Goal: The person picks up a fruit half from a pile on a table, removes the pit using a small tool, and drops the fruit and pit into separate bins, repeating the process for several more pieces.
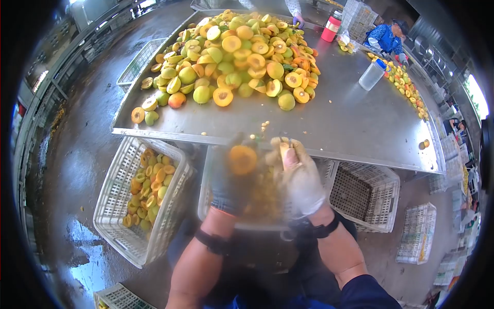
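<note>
While left hand (229, 177) in dark grey glove held round orange-fleshed fruit half (242, 160) over white plastic crate (204, 191), right hand (304, 186) in whitish glove had fingers closed round slim pale object (284, 152). Fruit could've slipped if left grip was loose, or knuckles clipped nearby steel table (339, 110). Blur hid left fingertips plus most crate contents, couldn't tell if object had blade tbh

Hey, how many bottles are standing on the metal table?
2. A clear bottle with a blue cap, right of the fruit pile, and a red one farther back. The pile could hide others.
</note>
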The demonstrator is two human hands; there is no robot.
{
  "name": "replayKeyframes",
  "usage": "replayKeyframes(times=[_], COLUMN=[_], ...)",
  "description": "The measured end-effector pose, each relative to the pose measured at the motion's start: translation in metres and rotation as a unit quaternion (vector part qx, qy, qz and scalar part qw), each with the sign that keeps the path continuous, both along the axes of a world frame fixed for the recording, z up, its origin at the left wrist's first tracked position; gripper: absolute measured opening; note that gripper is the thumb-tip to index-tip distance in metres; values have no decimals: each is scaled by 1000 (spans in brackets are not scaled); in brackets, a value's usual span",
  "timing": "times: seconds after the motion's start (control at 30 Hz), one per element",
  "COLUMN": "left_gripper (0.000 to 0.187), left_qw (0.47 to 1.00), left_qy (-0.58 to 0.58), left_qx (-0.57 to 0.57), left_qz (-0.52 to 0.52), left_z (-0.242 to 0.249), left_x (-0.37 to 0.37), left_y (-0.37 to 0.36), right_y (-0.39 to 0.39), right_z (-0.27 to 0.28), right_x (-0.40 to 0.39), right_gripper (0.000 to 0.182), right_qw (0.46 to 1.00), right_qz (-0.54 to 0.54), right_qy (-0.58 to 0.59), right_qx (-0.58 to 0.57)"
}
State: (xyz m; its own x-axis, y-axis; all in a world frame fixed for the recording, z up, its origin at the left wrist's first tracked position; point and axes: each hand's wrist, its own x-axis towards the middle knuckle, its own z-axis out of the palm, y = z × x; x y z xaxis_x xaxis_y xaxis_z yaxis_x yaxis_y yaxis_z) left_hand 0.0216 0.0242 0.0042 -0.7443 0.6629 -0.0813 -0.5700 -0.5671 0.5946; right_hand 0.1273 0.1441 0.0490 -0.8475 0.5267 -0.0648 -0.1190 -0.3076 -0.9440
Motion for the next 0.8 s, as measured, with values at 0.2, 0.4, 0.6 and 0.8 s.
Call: replayKeyframes(times=[0.2, 0.4, 0.6, 0.8], left_gripper=[59, 62, 66, 68], left_qw=[965, 977, 852, 866], left_qy=[218, 176, 428, 406], left_qx=[-108, -98, -277, -264], left_qz=[100, 62, 122, 126], left_z=[3, 5, 0, 1], left_x=[-5, -8, -6, 2], left_y=[8, 1, 3, 6], right_y=[1, -21, -26, -29], right_z=[22, 16, 16, 14], right_x=[17, 10, 2, -3], right_gripper=[31, 23, 22, 24], right_qw=[963, 827, 786, 782], right_qz=[76, -39, -61, -52], right_qy=[-70, -110, -84, -98], right_qx=[248, 550, 609, 614])
